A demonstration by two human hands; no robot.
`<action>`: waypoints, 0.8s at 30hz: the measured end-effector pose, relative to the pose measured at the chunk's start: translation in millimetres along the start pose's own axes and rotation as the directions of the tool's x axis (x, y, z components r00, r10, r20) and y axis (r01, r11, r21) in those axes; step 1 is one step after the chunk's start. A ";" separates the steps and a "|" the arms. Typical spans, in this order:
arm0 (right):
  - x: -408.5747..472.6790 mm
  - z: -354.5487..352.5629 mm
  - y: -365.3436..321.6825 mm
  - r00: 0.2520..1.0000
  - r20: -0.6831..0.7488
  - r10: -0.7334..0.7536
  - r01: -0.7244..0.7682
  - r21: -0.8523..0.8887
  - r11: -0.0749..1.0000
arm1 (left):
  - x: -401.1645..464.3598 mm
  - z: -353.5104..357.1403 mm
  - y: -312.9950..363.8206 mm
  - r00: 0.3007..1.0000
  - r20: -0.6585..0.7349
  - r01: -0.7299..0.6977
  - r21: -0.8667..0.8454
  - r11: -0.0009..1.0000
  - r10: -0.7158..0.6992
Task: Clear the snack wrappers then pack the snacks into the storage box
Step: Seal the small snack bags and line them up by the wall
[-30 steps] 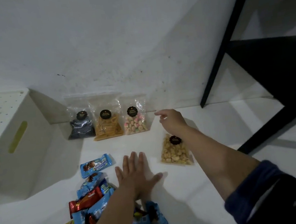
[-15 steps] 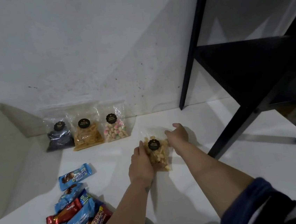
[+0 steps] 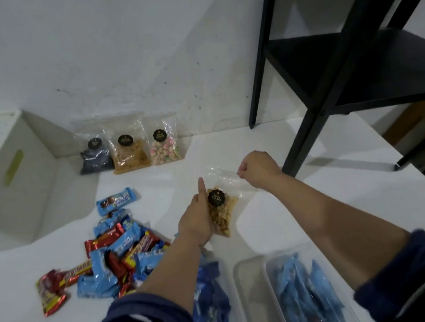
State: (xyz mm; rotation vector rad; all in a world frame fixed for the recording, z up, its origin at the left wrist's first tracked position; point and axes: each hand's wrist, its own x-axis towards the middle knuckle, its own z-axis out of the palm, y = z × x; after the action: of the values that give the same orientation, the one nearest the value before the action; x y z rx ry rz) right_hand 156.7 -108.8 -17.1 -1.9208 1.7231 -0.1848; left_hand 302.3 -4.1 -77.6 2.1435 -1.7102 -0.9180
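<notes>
The clear snack bag (image 3: 221, 213) of golden pieces lies on the white table (image 3: 302, 203) between both hands. The left hand (image 3: 196, 219) grips its filled lower part, thumb up; the right hand (image 3: 258, 167) pinches the empty top edge. Bare table lies to the right. 3 more bags (image 3: 130, 151) lean on the wall beyond. A wrapper pile (image 3: 111, 252) lies left, a white box (image 3: 11, 182) farther left, clear tubs (image 3: 286, 297) nearest, a black shelf (image 3: 353, 67) right.
</notes>
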 end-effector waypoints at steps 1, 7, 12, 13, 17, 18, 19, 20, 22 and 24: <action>-3.7 0.3 3.5 1.000 0.012 0.004 -0.003 -0.019 1.000 | -3.6 1.8 2.3 1.000 0.011 0.023 0.044 0.999 -0.024; -20.0 4.2 23.9 0.998 0.018 0.059 -0.058 -0.050 0.997 | -18.4 14.2 10.6 0.999 0.008 0.049 0.114 0.992 -0.050; -27.1 2.2 38.0 0.998 0.018 0.062 -0.063 0.042 0.997 | -22.3 17.6 15.5 0.998 0.002 0.056 0.098 0.994 -0.056; -27.7 1.9 40.0 0.999 0.012 0.048 -0.049 0.094 0.994 | -22.4 18.2 15.6 0.998 0.001 0.062 0.092 0.994 -0.062; -26.8 4.4 39.3 0.999 0.027 0.027 -0.031 0.194 0.981 | -24.3 20.3 15.1 0.998 -0.021 0.054 0.067 0.996 -0.053; -25.8 5.6 38.2 0.999 0.016 0.027 -0.030 0.207 0.978 | -24.8 20.6 15.1 0.998 -0.026 0.053 0.063 0.997 -0.051; -24.7 6.3 37.1 0.999 0.002 0.035 -0.035 0.220 0.975 | -25.2 20.6 15.3 0.998 -0.031 0.051 0.054 0.997 -0.049; -24.3 6.5 36.4 0.999 -0.011 0.044 -0.041 0.227 0.973 | -25.6 20.4 15.4 0.998 -0.034 0.049 0.043 0.998 -0.047; -23.5 6.7 36.0 0.998 -0.030 0.047 -0.039 0.238 0.970 | -25.8 20.5 15.3 0.998 -0.041 0.047 0.034 0.998 -0.045; -23.1 5.9 35.0 0.999 -0.026 0.029 -0.022 0.238 0.971 | -26.3 20.9 15.1 0.997 -0.053 0.056 0.039 0.998 -0.054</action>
State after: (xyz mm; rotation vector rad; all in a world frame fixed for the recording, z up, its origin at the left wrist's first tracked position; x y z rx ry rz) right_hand 124.8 -86.1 -33.0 -1.7287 1.6613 -0.3932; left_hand 274.7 20.4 -77.0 2.2311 -1.6669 -0.8414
